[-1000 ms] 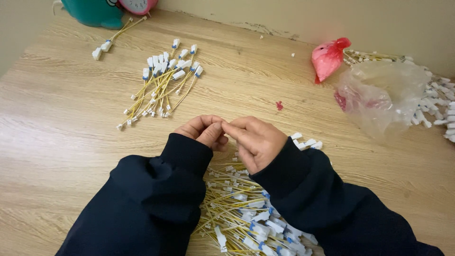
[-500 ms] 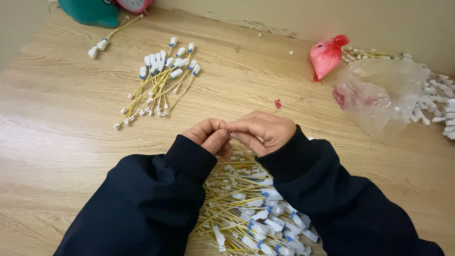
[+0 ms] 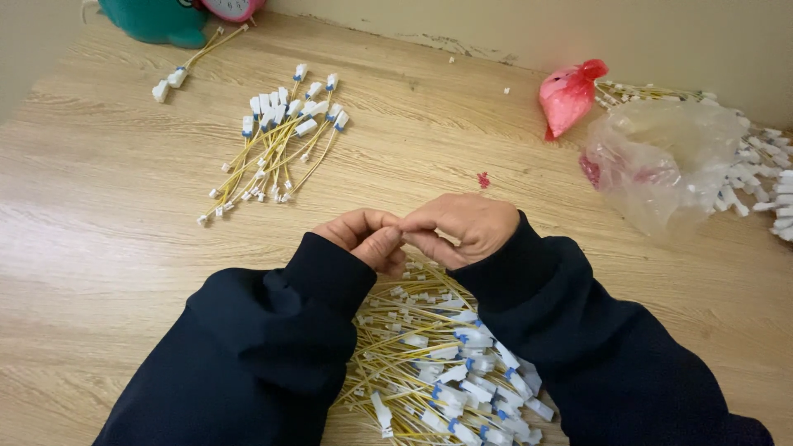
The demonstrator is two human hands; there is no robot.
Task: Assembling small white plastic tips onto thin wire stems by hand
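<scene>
Both hands sit nearer the person now than a second ago, pulled back over the near heap of yellow wires [image 3: 429,363]. The left hand [image 3: 368,238] and right hand [image 3: 458,230] press closer together, fingertips meeting, the left thumb turned upward.

Under our hands [image 3: 417,235] we see a matt wood-grain table [image 3: 99,248]. Below them lie thin yellow wires [image 3: 429,347] with smooth white plastic plugs. Up right sit a crinkled clear plastic bag [image 3: 669,157] and a glossy red one [image 3: 568,95]. Our sleeves [image 3: 273,330] are dark matt cloth.
</scene>
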